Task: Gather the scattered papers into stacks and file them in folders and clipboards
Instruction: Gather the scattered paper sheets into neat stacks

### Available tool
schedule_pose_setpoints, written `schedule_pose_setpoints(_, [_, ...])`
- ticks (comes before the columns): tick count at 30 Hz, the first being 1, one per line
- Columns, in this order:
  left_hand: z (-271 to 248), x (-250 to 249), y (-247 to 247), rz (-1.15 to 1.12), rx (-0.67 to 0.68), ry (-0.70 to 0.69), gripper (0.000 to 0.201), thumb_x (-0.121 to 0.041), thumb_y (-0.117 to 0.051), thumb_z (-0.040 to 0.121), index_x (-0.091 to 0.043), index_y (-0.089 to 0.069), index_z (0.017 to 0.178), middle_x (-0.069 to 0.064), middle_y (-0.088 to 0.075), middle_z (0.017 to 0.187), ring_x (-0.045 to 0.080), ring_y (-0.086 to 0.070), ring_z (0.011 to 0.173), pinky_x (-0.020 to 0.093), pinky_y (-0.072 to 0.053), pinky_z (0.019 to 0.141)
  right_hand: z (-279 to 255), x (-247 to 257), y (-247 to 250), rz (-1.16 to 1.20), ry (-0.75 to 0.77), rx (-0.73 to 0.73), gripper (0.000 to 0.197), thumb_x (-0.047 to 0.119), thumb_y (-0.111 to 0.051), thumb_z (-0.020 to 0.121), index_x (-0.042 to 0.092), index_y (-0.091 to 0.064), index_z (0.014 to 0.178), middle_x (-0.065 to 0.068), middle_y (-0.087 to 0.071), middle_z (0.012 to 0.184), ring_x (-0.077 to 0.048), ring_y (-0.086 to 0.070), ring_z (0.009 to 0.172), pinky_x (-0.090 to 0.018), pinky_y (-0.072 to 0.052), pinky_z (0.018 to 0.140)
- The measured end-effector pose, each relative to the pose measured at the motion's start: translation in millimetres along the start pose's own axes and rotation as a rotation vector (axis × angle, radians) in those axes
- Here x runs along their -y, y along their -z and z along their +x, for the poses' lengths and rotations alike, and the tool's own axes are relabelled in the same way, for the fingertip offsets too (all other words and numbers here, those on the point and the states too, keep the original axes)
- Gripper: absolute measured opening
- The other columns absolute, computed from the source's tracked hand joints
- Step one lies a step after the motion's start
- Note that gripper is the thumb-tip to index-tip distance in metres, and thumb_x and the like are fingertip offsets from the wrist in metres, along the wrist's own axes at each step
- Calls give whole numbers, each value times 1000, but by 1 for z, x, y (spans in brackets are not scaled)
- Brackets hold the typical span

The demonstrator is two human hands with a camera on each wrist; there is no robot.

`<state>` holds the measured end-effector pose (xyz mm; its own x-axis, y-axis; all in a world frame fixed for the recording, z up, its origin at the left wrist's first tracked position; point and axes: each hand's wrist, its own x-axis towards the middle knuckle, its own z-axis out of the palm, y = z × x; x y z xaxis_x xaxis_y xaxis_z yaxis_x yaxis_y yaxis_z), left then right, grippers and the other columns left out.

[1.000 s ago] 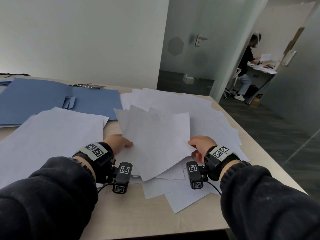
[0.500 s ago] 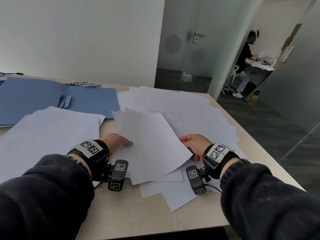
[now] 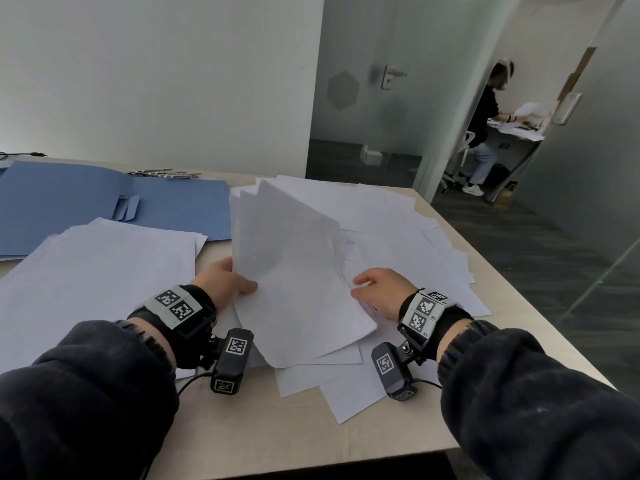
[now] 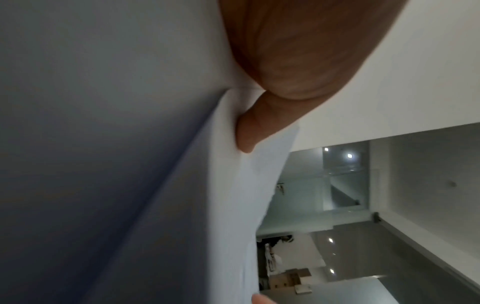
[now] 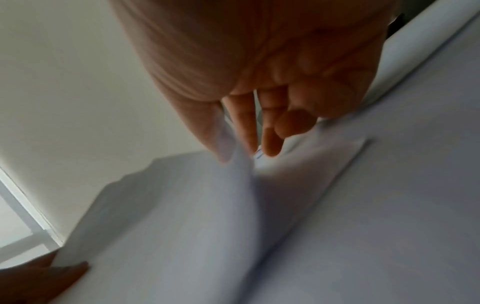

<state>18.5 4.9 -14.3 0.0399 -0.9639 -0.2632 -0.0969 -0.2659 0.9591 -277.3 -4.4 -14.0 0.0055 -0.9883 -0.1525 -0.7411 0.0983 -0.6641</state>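
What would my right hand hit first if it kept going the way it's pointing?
Probably the held sheets: the right hand points left, fingers already at their edge. Beyond them is the left hand, though depth is hard to judge.

White papers [image 3: 298, 271] everywhere — plain, no print I can make out. The folder [image 3: 104, 202] is mid-blue, the worktop [image 3: 263, 438] pale beige. Dark navy sleeves [image 3: 86, 393]; grey wristbands [image 3: 176, 304] carry black-and-white square codes — checkered, pixel-like.
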Motion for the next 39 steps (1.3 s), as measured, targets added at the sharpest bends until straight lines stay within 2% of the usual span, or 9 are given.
schedule_pose_setpoints(3, [-8,-15,1,-60,9,-150,34,10,-61,86,-11,-65,111,13,-73,103,35,-70,94,53,-54,92,5,2,4,332,-18,-53,72,42,-78,83,26,-43,144,2,-52,128,-20,-58,114,-37,-50,97])
schedule_pose_setpoints(5, [-13,-29,1,-88,0,-256,29,4,-64,88,-15,-65,111,7,-75,102,29,-72,91,45,-57,86,6,9,6,611,38,-39,85,45,-87,71,21,-47,142,-1,-59,135,-23,-60,122,-46,-48,106])
schedule_pose_setpoints(10, [-20,-51,-2,-150,-100,-462,18,-18,-71,90,-23,-67,106,-4,-77,96,15,-73,84,34,-58,77,-5,38,15,859,243,-177,25,8,-73,89,16,-69,112,-8,-76,109,-31,-72,103,-50,-55,95])
schedule_pose_setpoints(15, [-24,-41,-11,-158,-144,-487,31,-35,-70,89,-21,-65,117,-4,-75,102,10,-73,89,28,-58,77,-14,35,9,896,248,-154,22,-1,-71,87,13,-72,103,-12,-76,105,-32,-72,101,-52,-54,97])
schedule_pose_setpoints(20, [-27,-21,-17,-33,-138,-463,35,-37,-71,88,-23,-61,119,-11,-71,100,-8,-67,78,8,-49,60,-22,27,0,819,262,-155,25,6,-78,83,15,-72,106,-7,-77,106,-27,-72,104,-47,-53,99])
schedule_pose_setpoints(22, [-28,-17,-22,-48,-113,-430,32,-33,-71,89,-23,-60,117,-10,-70,99,-6,-67,75,10,-49,58,-24,29,-3,830,266,-167,28,8,-78,84,16,-70,109,-4,-77,107,-23,-72,103,-43,-54,96])
schedule_pose_setpoints(28, [-23,-7,-30,-20,-54,-313,17,-11,-67,91,-23,-66,103,-7,-73,88,15,-70,84,35,-55,81,-25,36,-26,795,188,-214,18,11,-73,89,18,-71,107,1,-77,103,-19,-72,102,-42,-54,99])
schedule_pose_setpoints(34, [-36,-22,8,3,-107,-269,9,-17,-61,94,-24,-66,97,-3,-72,87,17,-69,77,29,-54,67,-25,62,-29,678,179,-210,13,21,-57,97,28,-68,98,11,-74,98,-13,-68,98,-30,-51,87])
schedule_pose_setpoints(39, [-39,-27,80,143,-236,-188,19,-27,-69,84,-23,-64,102,2,-72,93,24,-69,85,36,-54,77,-20,106,-66,673,166,-91,23,27,-55,84,26,-68,103,-6,-73,108,-30,-68,104,-48,-54,96])
